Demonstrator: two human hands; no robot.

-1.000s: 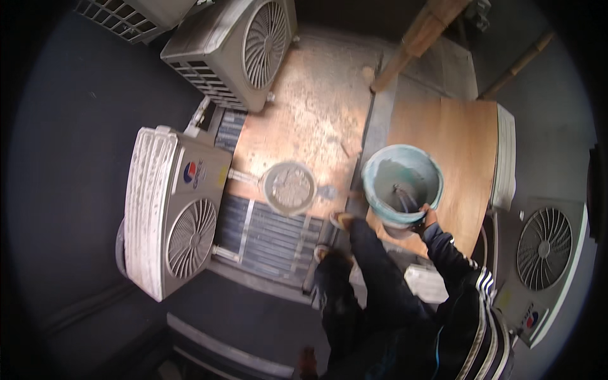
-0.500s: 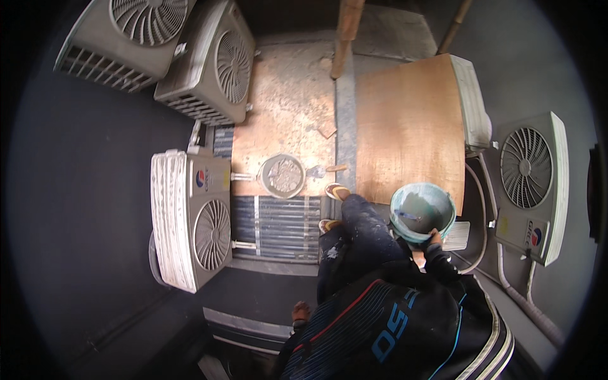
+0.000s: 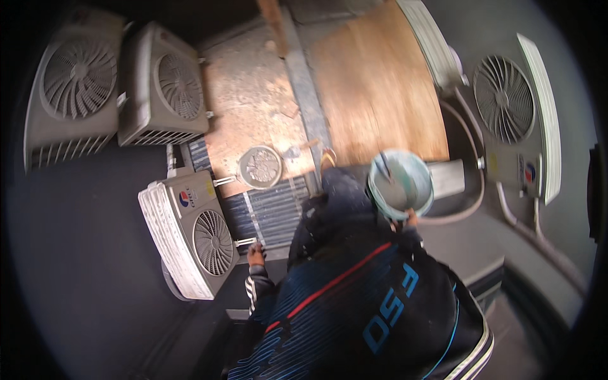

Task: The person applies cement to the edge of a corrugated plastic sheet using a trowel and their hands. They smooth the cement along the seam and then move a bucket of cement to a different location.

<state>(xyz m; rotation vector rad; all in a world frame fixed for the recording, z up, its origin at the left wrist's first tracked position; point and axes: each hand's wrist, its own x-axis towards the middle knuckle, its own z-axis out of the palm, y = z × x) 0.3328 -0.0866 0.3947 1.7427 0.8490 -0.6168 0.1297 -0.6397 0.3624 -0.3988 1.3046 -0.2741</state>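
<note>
My right hand point(image 3: 410, 219) is closed on the near rim of a pale green bucket point(image 3: 425, 196). Wet grey mortar point(image 3: 394, 191) lies inside, and a tool with a bluish handle point(image 3: 384, 166) leans against the bucket's far left wall. My left hand point(image 3: 256, 254) is out to the left, close to the end of a metal mounting bracket point(image 3: 247, 242); blur hides whether its fingers touch it or hold anything. Ahead, a smaller round tub point(image 3: 243, 175) with lumpy grey material stands on the board. Next to it lies a trowel with a wooden handle point(image 3: 309, 144).
Air-conditioner units hang at left point(image 3: 190, 228), far left point(image 3: 161, 88) and right point(image 3: 506, 101). Plywood point(image 3: 380, 82) covers the far right; a stained board point(image 3: 244, 95) lies left, before corrugated sheeting point(image 3: 272, 212). A wooden post point(image 3: 273, 25) rises at the far side. Pipes point(image 3: 484, 136) run at right.
The view has turned and shifted. My left hand has come forward beside the unit's bracket. The bucket has moved slightly toward me, still in my right hand. Only one sandalled foot now shows.
</note>
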